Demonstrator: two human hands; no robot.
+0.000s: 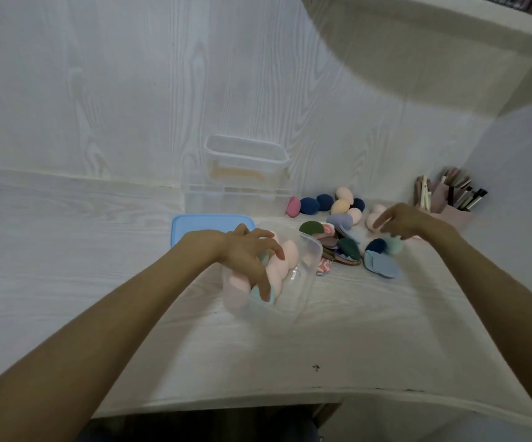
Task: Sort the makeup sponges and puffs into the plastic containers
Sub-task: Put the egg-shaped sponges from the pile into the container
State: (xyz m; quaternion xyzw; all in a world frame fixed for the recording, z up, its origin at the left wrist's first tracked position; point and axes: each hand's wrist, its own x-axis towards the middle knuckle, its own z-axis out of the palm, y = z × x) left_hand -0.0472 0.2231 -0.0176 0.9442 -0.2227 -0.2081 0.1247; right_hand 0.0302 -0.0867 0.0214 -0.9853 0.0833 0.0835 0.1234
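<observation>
Left hand point(251, 250), fingers curled over the near container's point(306, 250) rim, presses pink sponges point(282, 260) inside. Right hand point(398, 220) hovers spread and empty over the loose pile point(341, 218) toward the counter's point(322, 339) back-right corner. Risk: the light container looks tipped toward the pile; pressure could tip it over. Its long axis runs near-left to far-right. A second container point(245, 173) stands at the back wall.
</observation>
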